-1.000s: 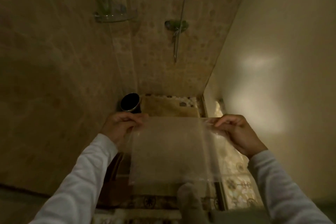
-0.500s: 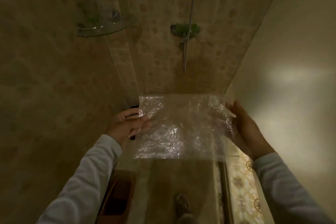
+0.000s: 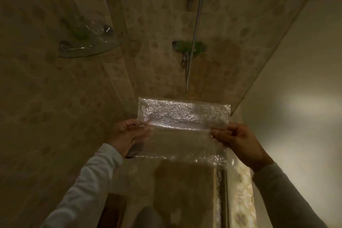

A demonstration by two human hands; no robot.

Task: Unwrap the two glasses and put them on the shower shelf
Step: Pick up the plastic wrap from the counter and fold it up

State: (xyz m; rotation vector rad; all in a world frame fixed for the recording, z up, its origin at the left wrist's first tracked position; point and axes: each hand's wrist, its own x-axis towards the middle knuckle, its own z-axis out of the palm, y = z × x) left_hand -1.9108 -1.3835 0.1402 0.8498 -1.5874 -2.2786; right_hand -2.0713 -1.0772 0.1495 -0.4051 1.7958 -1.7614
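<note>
A clear sheet of bubble wrap [image 3: 182, 131] hangs in front of me, folded over along a horizontal crease. My left hand [image 3: 127, 135] pinches its left edge and my right hand [image 3: 238, 140] pinches its right edge at the fold. A dark glass [image 3: 135, 151] shows partly under my left hand; I cannot tell whether that hand holds it. High on the left wall, the glass corner shower shelf [image 3: 88, 50] carries something clear and something green, both too dim to name.
A shower rail [image 3: 196, 24] runs down the tiled back wall past a green soap dish [image 3: 190, 47]. A plain wall [image 3: 296, 98] stands on the right. Below lie a brown mat [image 3: 185, 190], a patterned floor strip [image 3: 242, 196] and a dark brown object [image 3: 114, 209].
The flat sheet has been folded in half and lifted. My view has tilted upward, so the shelf sits lower in view. The dark glass, earlier plain beside my left hand, is mostly hidden.
</note>
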